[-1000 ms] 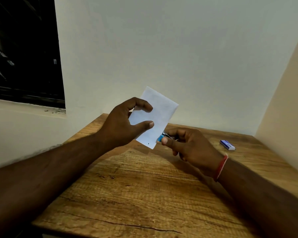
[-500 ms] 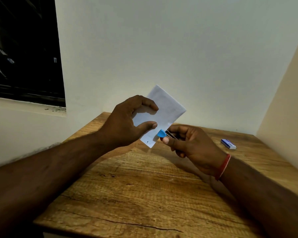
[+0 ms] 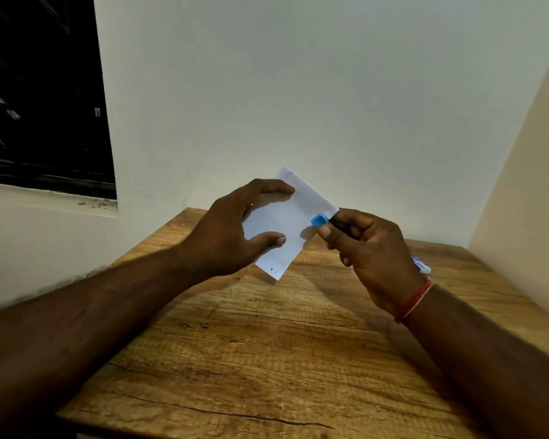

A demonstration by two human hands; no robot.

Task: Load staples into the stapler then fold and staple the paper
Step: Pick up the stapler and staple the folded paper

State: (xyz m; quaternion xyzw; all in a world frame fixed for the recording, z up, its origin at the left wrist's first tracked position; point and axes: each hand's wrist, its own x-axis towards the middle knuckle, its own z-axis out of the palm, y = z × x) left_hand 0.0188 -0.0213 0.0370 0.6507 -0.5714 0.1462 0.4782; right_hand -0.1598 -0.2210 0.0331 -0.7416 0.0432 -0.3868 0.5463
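My left hand pinches the folded paper between thumb and fingers so my right hand, curled round the blue stapler (body mostly hidden), can bite the edge at its fingertips.

The wooden table shows heavy grain and a dark crack near its front edge. A small blue-and-white box (half hidden from view) lies toward its far right.
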